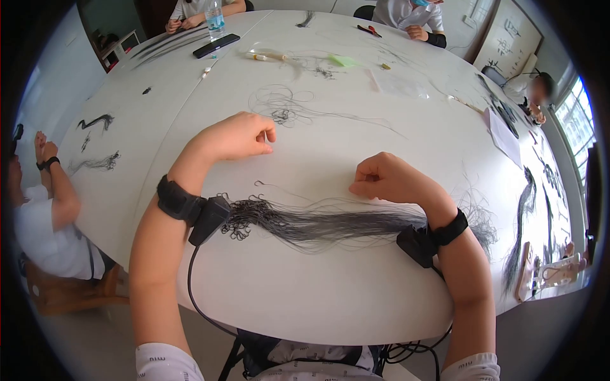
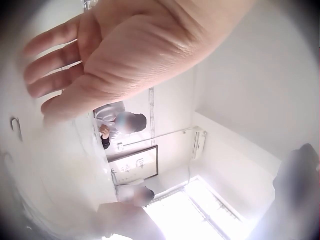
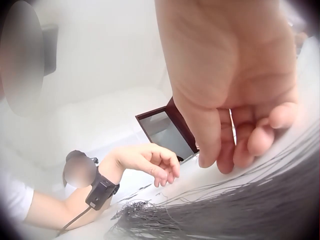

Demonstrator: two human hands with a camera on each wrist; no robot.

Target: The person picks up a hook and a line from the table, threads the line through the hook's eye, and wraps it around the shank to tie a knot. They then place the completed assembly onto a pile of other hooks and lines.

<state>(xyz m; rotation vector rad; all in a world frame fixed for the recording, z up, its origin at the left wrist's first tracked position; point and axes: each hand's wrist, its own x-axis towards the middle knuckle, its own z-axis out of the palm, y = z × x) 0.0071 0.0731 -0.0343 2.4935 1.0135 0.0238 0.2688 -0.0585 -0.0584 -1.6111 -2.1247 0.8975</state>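
A long bundle of thin black strands lies across the white table in front of the person. Its left end is a tangle of small loops and hooks; the right end frays out behind the right wrist. Above the left part of the bundle in the head view, the left hand hovers with loosely bent fingers and holds nothing. The right hand is just beyond the bundle's right half, fingers loosely curled and holding nothing. One strand with a hooked tip strays from the bundle between the hands.
Loose coiled strands lie farther out. A black phone, a water bottle, red-handled pliers and a paper sheet are on the table. Several people sit around it. Cables run from both wrist cameras.
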